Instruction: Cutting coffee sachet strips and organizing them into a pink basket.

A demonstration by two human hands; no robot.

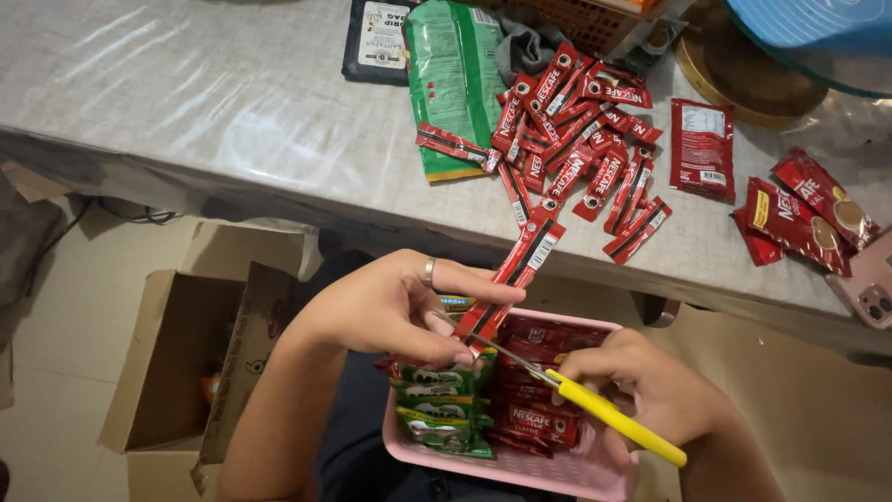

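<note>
Both hands work low in my view, over a pink basket (595, 469) that sits on the lap. Left hand (395, 307), ring on one finger, is pinched shut on a red stick sachet (516, 274); the sachet angles up and right from the fingers toward the table edge. Right hand (650, 386) is closed around yellow-handled scissors (576, 395), whose blades point left and meet the lower end of the sachet just beside the left fingertips. I cannot tell whether the blades are apart or closed.

Basket contents: green sachets (441, 409) packed upright along the left side, red sachets (534, 409) stacked flat filling the middle and right. The held sachet hangs over the basket's far rim.

Table (232, 102) beyond, covered in clear plastic sheet. On it: a loose pile of red stick sachets (571, 139), a flat green pouch (455, 79) beside the pile, a dark packet (376, 42) at the far edge, larger red packets (799, 218) at right, a pink phone (869, 284) at the right edge.

Floor, left: open cardboard box (181, 358); contents mostly hidden from me.
</note>
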